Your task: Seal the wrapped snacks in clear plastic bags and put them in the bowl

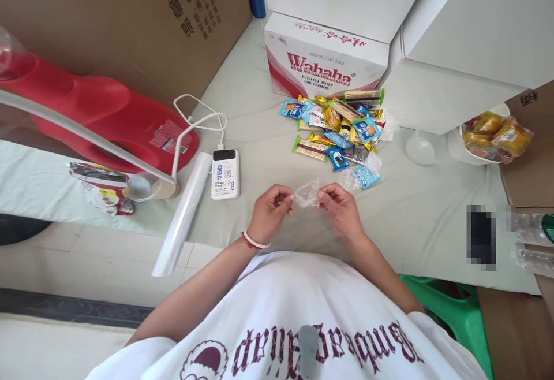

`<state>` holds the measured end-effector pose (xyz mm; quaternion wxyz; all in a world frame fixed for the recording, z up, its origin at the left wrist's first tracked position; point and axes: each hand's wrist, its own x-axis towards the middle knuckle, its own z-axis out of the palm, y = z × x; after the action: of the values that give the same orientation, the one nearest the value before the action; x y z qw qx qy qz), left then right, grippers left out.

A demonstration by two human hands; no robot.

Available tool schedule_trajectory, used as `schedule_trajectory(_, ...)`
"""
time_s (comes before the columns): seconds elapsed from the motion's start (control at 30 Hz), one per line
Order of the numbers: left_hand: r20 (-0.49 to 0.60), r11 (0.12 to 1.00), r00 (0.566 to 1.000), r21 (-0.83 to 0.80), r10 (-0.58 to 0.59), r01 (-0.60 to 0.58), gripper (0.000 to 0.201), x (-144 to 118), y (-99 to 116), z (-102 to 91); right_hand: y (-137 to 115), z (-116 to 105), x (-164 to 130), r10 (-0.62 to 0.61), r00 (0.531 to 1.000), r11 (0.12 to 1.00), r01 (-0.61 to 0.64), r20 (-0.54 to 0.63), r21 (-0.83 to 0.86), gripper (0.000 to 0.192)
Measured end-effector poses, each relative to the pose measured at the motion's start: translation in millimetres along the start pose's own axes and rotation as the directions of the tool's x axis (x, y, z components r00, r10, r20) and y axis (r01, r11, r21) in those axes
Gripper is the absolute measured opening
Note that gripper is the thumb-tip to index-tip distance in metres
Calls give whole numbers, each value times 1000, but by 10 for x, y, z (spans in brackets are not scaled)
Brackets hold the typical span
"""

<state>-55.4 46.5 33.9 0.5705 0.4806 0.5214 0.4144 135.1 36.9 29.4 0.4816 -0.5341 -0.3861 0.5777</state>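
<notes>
Between my two hands a small clear plastic bag [306,194] is stretched over the cloth, close to my body. My left hand [272,209] pinches its left edge; a beaded bracelet circles that wrist. On the other side, the thumb and fingers of my right hand [340,207] grip the right edge. Whether anything is inside the bag, I cannot tell. Just beyond lies a heap of wrapped snacks [341,123] in blue, yellow and green packets. A blue packet [367,177] and crumpled clear plastic lie nearest my right hand.
Behind the snacks stands a Wahaba-style water carton [326,59]. At left are a white power bank [225,181] with a cable, a plastic film roll [182,215] and a red jug [108,114]. At right are a clear cup [419,149], a white bowl [456,146] of wrapped cakes, and bottles [534,230].
</notes>
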Motion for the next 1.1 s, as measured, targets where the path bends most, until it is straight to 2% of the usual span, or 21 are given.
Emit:
schedule_trajectory(0.07, -103, 993, 992, -101, -72, 61, 29, 39, -102, -94, 41, -108, -18, -41, 995, 999, 43, -87, 24, 30)
schedule_trajectory(0.17, -206, 977, 966, -179, -154, 117, 34, 29, -235, -214, 174, -282, -121, -59, 989, 998, 57, -138, -14, 30)
schedule_trajectory(0.23, -256, 996, 963, -55, -86, 74, 28, -33, -258, -247, 294, -368, -206, -47, 987, 997, 38, -155, -60, 30)
schedule_trajectory(0.3, -263, 993, 963, 112, 66, -38, 19, -96, -218, -217, 397, -416, -275, -42, 987, 995, 27, -157, -98, 29)
schedule_trajectory(0.37, -200, 966, 960, 208, 197, -155, 16, -102, -153, -109, 449, -424, -314, -54, 990, 993, 40, -131, -109, 27)
schedule_trajectory(0.43, -107, 948, 967, 244, 233, -202, 25, -15, -118, 67, 445, -406, -327, -72, 993, 992, 61, -98, -108, 26)
schedule_trajectory(0.5, -40, 941, 980, 289, 193, -173, 36, 148, -146, 269, 405, -381, -332, -90, 993, 989, 80, -76, -122, 26)
schedule_trajectory(0.57, 44, 944, 996, 317, 78, -88, 26, 322, -221, 446, 360, -377, -345, -107, 993, 981, 96, -57, -168, 29)
schedule_trajectory(0.63, 111, 931, 994, 362, 12, -51, 11, 434, -304, 568, 327, -406, -366, -106, 993, 972, 94, -44, -217, 31)
schedule_trajectory(0.7, 123, 908, 991, 408, 48, -94, 11, 451, -363, 632, 309, -460, -380, -64, 995, 978, 48, -72, -201, 36)
schedule_trajectory(0.8, 127, 866, 979, 459, 157, -199, 14, 364, -396, 655, 287, -526, -341, 48, 990, 995, -60, -135, -85, 48)
schedule_trajectory(0.9, 154, 838, 969, 487, 192, -244, 19, 298, -401, 621, 268, -504, -224, 80, 994, 989, -89, -79, -117, 45)
schedule_trajectory(0.93, 129, 835, 969, 491, 212, -248, 18, 292, -401, 595, 264, -475, -180, 70, 996, 986, -78, -60, -148, 41)
schedule_trajectory(1.0, -15, 826, 956, 507, 292, -245, 15, 287, -390, 524, 260, -401, -107, 45, 997, 983, -55, -60, -174, 37)
schedule_trajectory(1.07, -158, 810, 910, 529, 385, -251, 17, 266, -357, 448, 255, -320, -65, 35, 996, 985, -48, -81, -164, 37)
schedule_trajectory(1.1, -156, 804, 900, 528, 406, -271, 16, 246, -332, 420, 248, -282, -56, 31, 996, 986, -45, -86, -163, 37)
